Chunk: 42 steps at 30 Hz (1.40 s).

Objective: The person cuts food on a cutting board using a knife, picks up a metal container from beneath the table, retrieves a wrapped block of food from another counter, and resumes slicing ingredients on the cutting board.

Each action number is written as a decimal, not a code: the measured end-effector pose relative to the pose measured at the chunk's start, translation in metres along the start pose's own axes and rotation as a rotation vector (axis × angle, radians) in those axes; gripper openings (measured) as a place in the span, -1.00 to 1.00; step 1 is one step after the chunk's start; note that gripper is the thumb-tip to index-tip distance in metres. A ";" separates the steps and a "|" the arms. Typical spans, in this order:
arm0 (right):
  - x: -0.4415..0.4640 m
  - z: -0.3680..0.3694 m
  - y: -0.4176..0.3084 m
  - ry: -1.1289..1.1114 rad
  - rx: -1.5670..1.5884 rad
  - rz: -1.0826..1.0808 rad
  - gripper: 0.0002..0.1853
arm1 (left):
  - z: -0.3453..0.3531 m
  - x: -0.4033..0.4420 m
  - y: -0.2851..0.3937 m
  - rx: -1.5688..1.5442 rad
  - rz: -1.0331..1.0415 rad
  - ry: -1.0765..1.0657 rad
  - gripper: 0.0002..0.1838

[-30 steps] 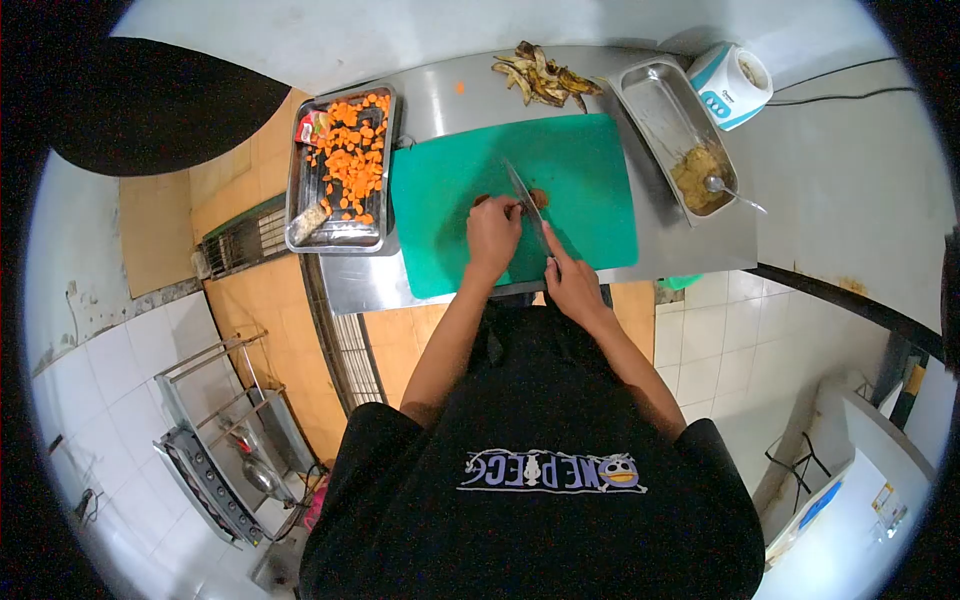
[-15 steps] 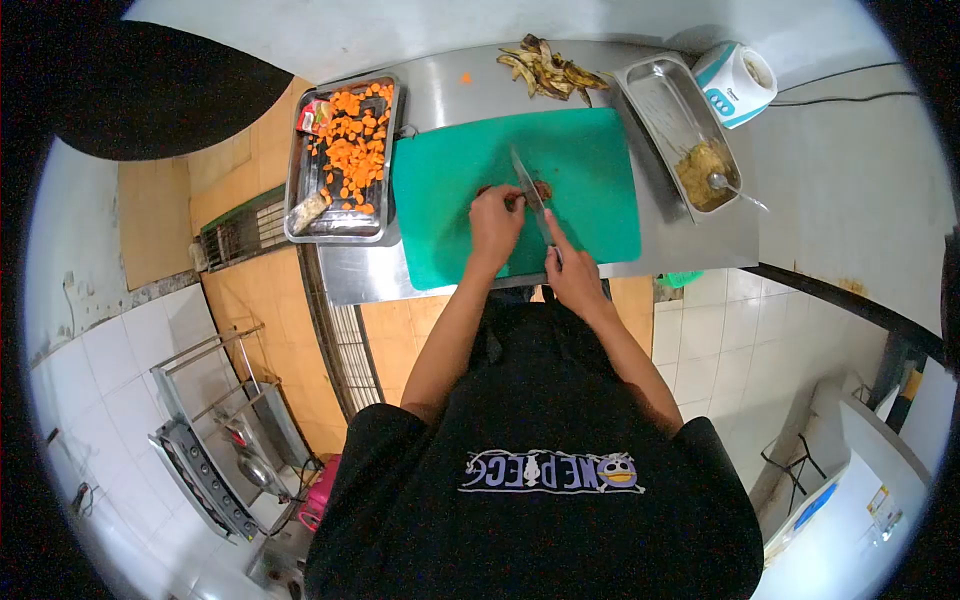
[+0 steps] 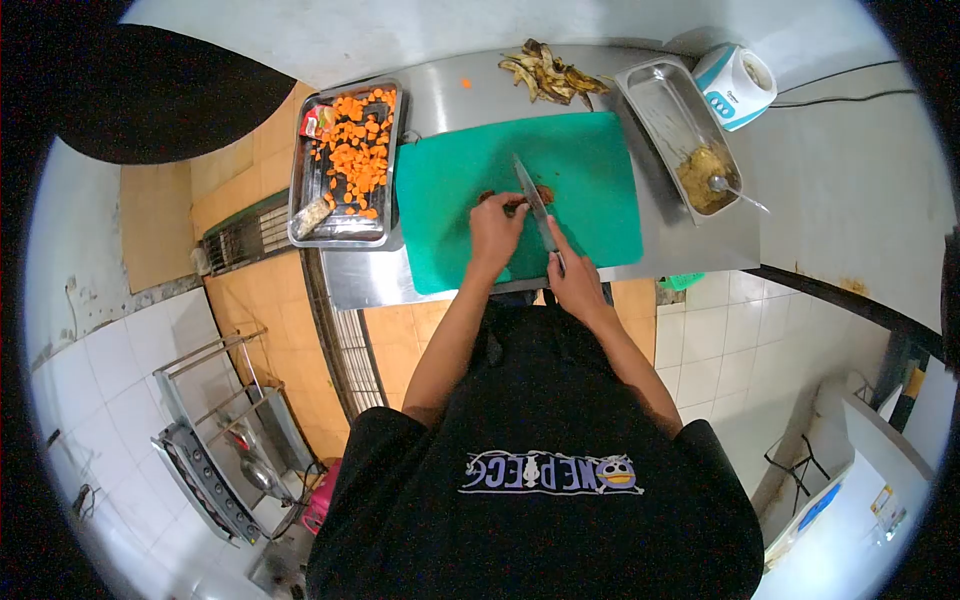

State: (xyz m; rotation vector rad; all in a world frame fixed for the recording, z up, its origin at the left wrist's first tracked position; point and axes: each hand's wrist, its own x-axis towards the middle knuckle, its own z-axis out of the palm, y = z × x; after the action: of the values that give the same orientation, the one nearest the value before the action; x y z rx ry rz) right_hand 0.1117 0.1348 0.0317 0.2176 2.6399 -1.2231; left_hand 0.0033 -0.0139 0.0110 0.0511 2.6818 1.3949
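Observation:
My right hand (image 3: 576,280) is closed round the handle of a kitchen knife (image 3: 531,190), its blade slanting up and left over the green cutting board (image 3: 440,170). On the blade's left side, my left hand (image 3: 494,232) pinches a dark brown lump of food (image 3: 513,208) against the board. Its exact kind is unclear, and the fingers partly cover it. Small brown cut bits (image 3: 545,194) lie just right of the blade.
Left of the board, a metal tray (image 3: 394,150) holds cut carrots (image 3: 358,160) and small packets. Dark peels (image 3: 550,75) lie behind the board. On the right are a metal pan (image 3: 640,95) with yellowish mash and a spoon (image 3: 735,188), and a white-and-teal appliance (image 3: 735,88).
My left fingers have shifted slightly on the brown lump, showing more of its upper edge. The knife tip sits slightly lower in view. Both hands keep their holds.

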 end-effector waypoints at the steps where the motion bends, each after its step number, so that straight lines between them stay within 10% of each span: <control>1: -0.002 0.000 -0.002 0.000 0.008 0.010 -0.29 | 0.000 -0.001 -0.001 0.002 -0.004 -0.002 -0.82; 42: 0.010 0.012 0.007 -0.001 0.015 -0.003 -0.30 | 0.001 0.008 -0.006 -0.032 -0.112 -0.052 -0.79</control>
State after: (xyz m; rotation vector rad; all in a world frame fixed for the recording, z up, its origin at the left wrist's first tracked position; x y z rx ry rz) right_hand 0.1058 0.1311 0.0165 0.2150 2.6319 -1.2446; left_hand -0.0048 -0.0156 0.0050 -0.0640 2.5769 1.3836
